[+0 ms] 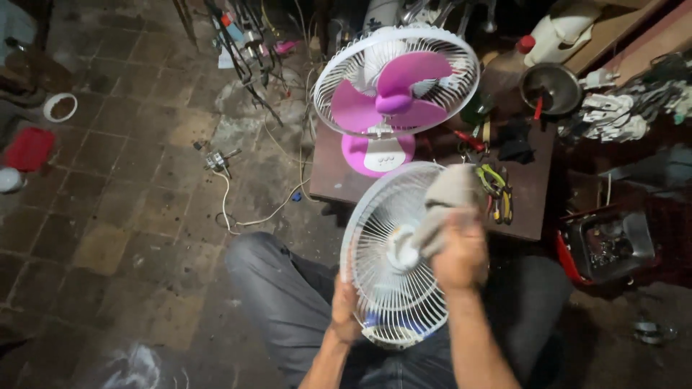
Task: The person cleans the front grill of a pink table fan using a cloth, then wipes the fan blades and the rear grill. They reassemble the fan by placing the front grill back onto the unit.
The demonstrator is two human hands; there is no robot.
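Note:
A round white wire fan grille rests tilted over my lap. My left hand grips its lower left rim. My right hand is shut on a grey cloth and presses it against the grille's centre and upper right. Beyond it, a pink-bladed table fan with a white cage stands on a low brown table.
Pliers and small tools lie on the table beside a metal bowl and a white jug. A red tray of parts sits at right. A cable and small motor lie on the tiled floor at left.

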